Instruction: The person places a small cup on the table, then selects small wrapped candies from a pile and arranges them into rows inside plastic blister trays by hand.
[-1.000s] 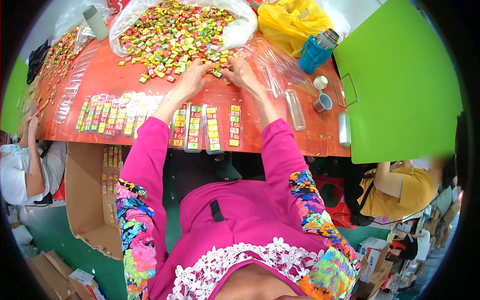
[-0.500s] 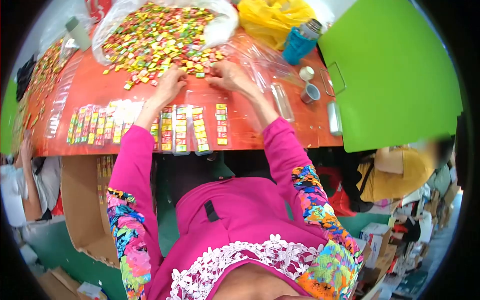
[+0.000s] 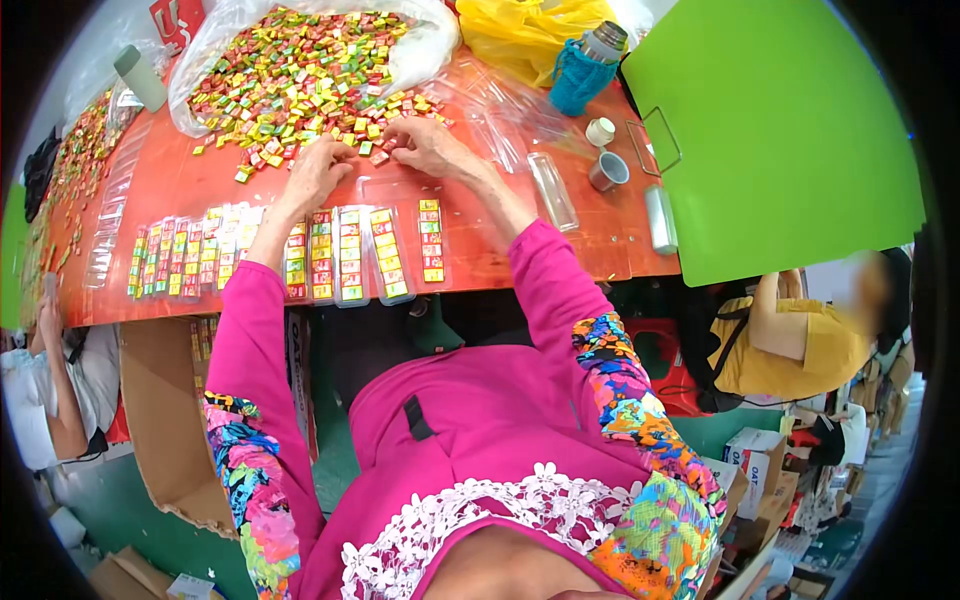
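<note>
At the near edge of a heap of small wrapped squares (image 3: 300,80) in yellow, red and green, my two hands work close together. My left hand (image 3: 318,172) has its fingers drawn together; whatever is between them is hidden. The fingers of my right hand (image 3: 428,147) curl inward, with a small red wrapped square (image 3: 380,158) at their tips. Nearer my body lie several narrow clear trays, each with a row of such squares. One filled tray (image 3: 383,250) is slightly tilted beside another column of squares (image 3: 431,240).
The heap spills from a white plastic bag (image 3: 430,55). A bottle in a blue cover (image 3: 585,70), a grey cup (image 3: 608,171) and a clear tray (image 3: 553,190) stand to the right, beside a green board (image 3: 770,130). A cardboard box (image 3: 160,420) is below the table. Other people sit on both sides.
The head view has shifted slightly, so the table contents sit a little further left. My right hand has come slightly nearer my left, and a red square now shows at its fingertips.
</note>
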`<state>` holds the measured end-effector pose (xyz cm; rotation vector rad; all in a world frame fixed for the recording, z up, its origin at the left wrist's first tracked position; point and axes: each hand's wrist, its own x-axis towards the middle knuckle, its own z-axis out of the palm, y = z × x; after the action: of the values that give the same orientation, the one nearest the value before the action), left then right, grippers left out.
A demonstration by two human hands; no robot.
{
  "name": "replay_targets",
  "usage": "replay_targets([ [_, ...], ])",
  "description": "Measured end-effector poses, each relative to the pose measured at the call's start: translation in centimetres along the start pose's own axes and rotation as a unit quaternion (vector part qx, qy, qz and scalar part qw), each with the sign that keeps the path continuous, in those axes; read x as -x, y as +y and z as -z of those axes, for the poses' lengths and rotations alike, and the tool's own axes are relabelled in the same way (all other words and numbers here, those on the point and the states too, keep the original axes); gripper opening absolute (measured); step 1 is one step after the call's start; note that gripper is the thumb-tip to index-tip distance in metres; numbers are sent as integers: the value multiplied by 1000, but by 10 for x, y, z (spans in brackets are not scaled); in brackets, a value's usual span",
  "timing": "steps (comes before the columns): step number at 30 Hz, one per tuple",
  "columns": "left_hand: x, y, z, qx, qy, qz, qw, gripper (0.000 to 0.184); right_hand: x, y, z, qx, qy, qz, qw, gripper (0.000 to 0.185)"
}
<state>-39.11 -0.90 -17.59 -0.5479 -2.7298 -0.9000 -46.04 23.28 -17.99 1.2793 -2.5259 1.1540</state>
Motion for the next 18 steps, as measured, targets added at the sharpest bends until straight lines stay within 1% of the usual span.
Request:
replay_targets([
  [1,1,0,3,17,1,-3,1000,26,0,-2,2,0,1,7,1000,30],
  [2,3,1,4,28,-5,7,1000,27,0,-4,4,-41,-7,-5,999,23],
  [5,5,3,9,1,-24,40,999,27,1,-5,42,79,1,17,997,19],
  [7,11,-5,7,8,-1,13,1000,23,9,25,74,190,-3,-64,980,19],
  [8,12,-8,6,14,10,-2,1000,22,13,18,99,264,-55,-117,956,17],
  [9,12,-10,4,11,5,1,1000,23,18,9,125,338,-107,-169,920,16],
  [11,10,-12,4,3,-2,8,1000,26,33,31,152,413,-132,-254,865,15],
  [14,10,-4,5,-13,0,28,1000,27,78,56,170,534,-111,-174,820,12],
  [17,9,-2,4,-26,0,33,999,26,103,63,163,593,-121,-155,781,16],
  [18,10,-1,4,-28,2,34,999,25,104,66,161,595,-100,-141,785,16],
])
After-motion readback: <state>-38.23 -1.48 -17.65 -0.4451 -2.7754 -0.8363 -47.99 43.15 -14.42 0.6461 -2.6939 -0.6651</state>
